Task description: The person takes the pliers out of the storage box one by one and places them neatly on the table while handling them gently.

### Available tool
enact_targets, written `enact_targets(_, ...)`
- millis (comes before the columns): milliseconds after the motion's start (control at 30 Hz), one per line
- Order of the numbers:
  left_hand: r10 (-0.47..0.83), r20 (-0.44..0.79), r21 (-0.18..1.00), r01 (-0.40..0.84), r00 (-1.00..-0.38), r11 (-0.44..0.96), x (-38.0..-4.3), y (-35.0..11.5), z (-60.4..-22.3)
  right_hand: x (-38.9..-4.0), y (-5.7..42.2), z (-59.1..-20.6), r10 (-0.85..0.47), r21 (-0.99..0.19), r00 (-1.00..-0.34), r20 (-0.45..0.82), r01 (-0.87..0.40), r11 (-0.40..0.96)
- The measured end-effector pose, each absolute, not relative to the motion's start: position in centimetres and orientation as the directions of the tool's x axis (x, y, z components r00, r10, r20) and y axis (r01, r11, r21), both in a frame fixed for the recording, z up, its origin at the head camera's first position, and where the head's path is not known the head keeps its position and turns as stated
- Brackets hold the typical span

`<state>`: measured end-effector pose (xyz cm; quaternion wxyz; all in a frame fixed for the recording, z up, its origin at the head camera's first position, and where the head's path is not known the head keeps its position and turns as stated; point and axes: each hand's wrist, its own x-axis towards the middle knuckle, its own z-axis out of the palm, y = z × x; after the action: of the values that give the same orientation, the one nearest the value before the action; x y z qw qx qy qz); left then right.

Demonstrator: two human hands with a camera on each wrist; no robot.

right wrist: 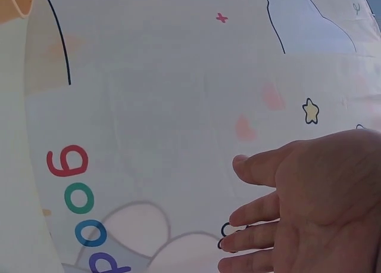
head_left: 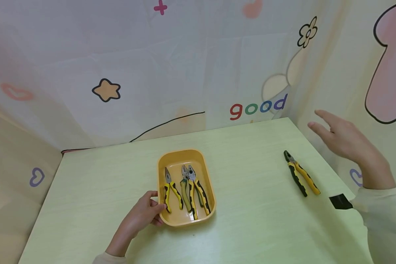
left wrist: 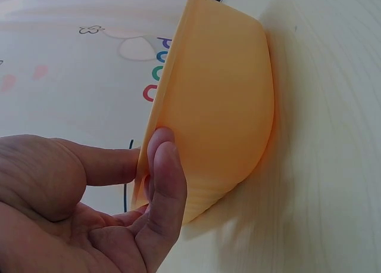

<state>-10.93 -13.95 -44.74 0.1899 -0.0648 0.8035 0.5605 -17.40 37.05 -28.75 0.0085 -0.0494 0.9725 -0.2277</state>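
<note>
left hand, lower ctr-left of the head pic, is grasping the near-left rim of a yellow tray; in the left wrist view its thumb is on the rim & its fingers are bent against the outer wall. tray is lower ctr of the head pic; can't tell if its base is flat on the bench.

inside it, l to r: needle-nose pliers w/ yellow/blk handles, near the thumb; green-handled pliers; yellow-handled pliers w/ blk patches, whose handles partly cover the green pair. all pts up toward top of frame, handles spread.

right hand, right side of frame, is released, holding nothing: fingers extended, thumb apart, palm showing in the right wrist view. it's above & right of the lone pliers, which lie on the bench, mid-right, well apart from the tray, tip toward upper left, handles spread.

blk patch lower right, next to the right sleeve in frame. printed sheet behind the bench, w/ "good" lettering upper right & star print upper left.
</note>
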Motion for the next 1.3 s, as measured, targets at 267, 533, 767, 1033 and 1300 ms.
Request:
enact_targets(267,0.116,-0.371,0.883,-0.312,-0.921,0.35,-10.9,-14.0,-44.8,-17.5,36.6,-27.5,-0.072,-0.429,-0.997,0.022,-0.075,0.9)
enact_targets(533,0.12,-0.364,0.888,-0.305,-0.924,0.345,-10.8,-14.2,-44.9,-17.5,36.4,-27.4,-0.076,-0.435,-0.995,0.064,-0.096,0.895)
enact_targets(767,0.114,-0.365,0.887,-0.308,-0.924,0.343,-10.8,-14.1,-44.8,-17.5,36.0,-27.3,-0.079,-0.426,-0.996,0.051,-0.094,0.9)
enact_targets(1033,0.108,-0.373,0.879,-0.314,-0.922,0.359,-10.9,-14.1,-44.8,-17.3,35.4,-27.2,-0.126,-0.426,-0.991,0.052,-0.136,0.894)
enact_targets(1300,0.107,-0.378,0.879,-0.32,-0.92,0.354,-10.8,-14.1,-44.8,-17.2,34.2,-27.3,-0.17,-0.413,-0.983,0.065,-0.182,0.893)
